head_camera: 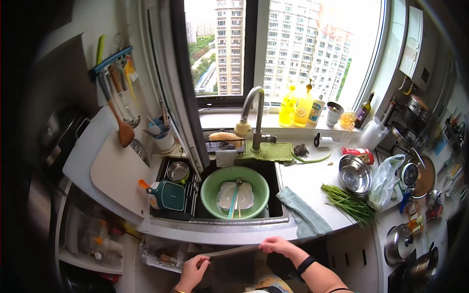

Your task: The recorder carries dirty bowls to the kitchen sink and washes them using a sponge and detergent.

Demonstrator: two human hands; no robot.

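Below the counter's front edge, my left hand (194, 270) has its thumb and fingers pinched at one end of a pale, thin edge. My right hand (276, 245), with a black band on the wrist, pinches the other end. Between them hangs what looks like a thin dark sheet (231, 262); its material is unclear. Ahead is the sink (276, 201), where a green plastic basin (207, 196) holds a whitish square dish (224, 199), a spoon and chopsticks. A grey-green cloth (306, 216) drapes over the counter edge near my right hand.
A curved faucet (258, 113) rises behind the basin. Left are cutting boards (117, 175) and a dark green square pan (172, 196). Green chives (346, 203), a steel bowl (354, 174) and a plastic bag (386, 181) lie right. Bottles (302, 110) line the windowsill.
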